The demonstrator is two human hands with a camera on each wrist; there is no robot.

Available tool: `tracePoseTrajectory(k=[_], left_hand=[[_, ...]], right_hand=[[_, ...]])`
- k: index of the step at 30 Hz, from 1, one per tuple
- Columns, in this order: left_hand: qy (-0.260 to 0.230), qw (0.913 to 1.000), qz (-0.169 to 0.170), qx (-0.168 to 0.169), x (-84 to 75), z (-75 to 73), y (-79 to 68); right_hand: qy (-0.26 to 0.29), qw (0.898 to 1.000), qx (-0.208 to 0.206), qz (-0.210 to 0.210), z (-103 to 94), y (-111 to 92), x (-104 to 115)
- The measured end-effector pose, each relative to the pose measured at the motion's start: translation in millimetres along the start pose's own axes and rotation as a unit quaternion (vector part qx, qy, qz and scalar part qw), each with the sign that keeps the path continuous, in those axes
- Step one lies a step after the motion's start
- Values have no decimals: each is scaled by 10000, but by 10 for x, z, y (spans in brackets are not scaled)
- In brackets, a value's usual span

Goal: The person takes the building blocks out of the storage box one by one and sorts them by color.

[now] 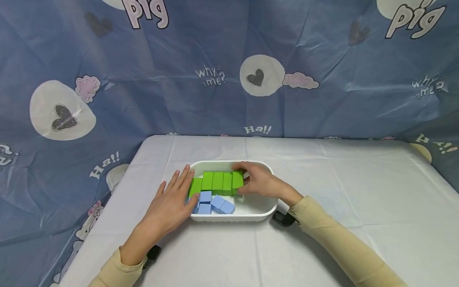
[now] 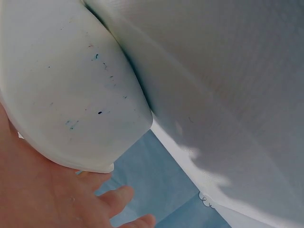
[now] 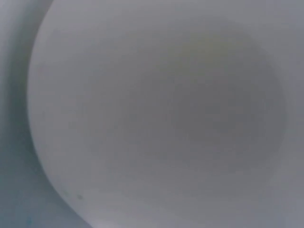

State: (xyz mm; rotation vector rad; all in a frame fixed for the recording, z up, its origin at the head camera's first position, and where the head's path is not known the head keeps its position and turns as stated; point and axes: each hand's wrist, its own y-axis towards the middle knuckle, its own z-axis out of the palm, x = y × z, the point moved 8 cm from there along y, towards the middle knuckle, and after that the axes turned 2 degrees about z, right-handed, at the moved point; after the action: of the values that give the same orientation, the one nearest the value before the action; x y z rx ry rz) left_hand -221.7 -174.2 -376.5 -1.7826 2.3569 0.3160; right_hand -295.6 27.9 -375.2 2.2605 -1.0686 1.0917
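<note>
A white oval-ended tray (image 1: 252, 206) holds a row of green blocks (image 1: 217, 182) along its far side, with several small light-blue blocks (image 1: 205, 209) in front of them. My left hand (image 1: 168, 205) lies over the tray's left end, fingers stretched out. In the left wrist view, that hand (image 2: 52, 190) is against the tray's pale wall (image 2: 80, 85). At the right end of the row, my right hand (image 1: 263, 181) pinches the last green block (image 1: 237, 181) between thumb and fingers. Blurred white fills most of the right wrist view; no hand shows there.
The tray stands on a table with a white cloth (image 1: 340, 171). Behind it hangs a blue printed curtain (image 1: 222, 107). Black wrist devices show under both wrists, one (image 1: 283, 219) just beside the tray's right end.
</note>
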Motion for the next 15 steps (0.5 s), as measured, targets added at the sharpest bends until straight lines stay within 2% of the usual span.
tracePoseTrajectory(k=[10, 15], left_hand=[[93, 9999, 57, 18, -10, -16, -10], [131, 9999, 53, -51, -14, -23, -11]], right_hand=[[79, 9983, -526, -225, -81, -52, 43], [275, 9970, -660, -280, -111, -80, 54]])
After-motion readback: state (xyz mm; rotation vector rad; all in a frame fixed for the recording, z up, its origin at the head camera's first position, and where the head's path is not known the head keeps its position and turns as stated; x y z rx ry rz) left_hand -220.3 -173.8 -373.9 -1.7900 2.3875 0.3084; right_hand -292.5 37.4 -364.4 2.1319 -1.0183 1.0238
